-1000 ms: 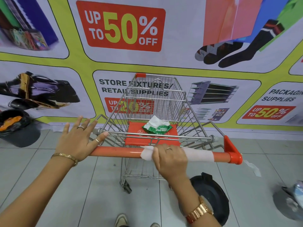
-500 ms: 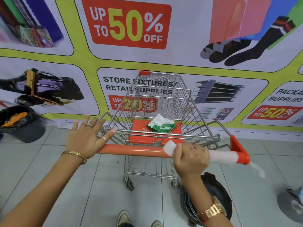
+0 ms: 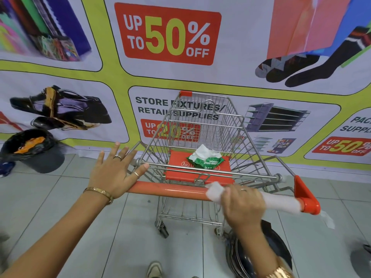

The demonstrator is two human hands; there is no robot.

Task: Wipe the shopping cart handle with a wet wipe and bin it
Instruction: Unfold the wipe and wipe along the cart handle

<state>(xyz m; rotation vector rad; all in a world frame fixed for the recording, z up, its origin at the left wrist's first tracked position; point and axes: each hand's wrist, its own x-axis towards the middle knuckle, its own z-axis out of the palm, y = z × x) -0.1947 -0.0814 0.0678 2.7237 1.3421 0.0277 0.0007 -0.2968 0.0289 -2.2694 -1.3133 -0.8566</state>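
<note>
Fingers of the right hand are clamping a limp, damp-looking wet wipe around the orange cart handle at five o'clock, while the left hand, splayed open, is bracing its nine-o'clock end.

The cart handle is orange, with a brighter red-orange end cap far to the right of the right hand's fingers. The wet wipe bunched under those fingers is plain white, and a pale white sleeve covers the bar just to their right. Beyond the fingers, the cart basket is silver wire in a grid pattern, its seat flap red-orange. The wipes pack is green with white print. Both wrists carry gold: a bangle and a watch. The floor is pale grey tile. The banner is yellow-green, white and red.
</note>
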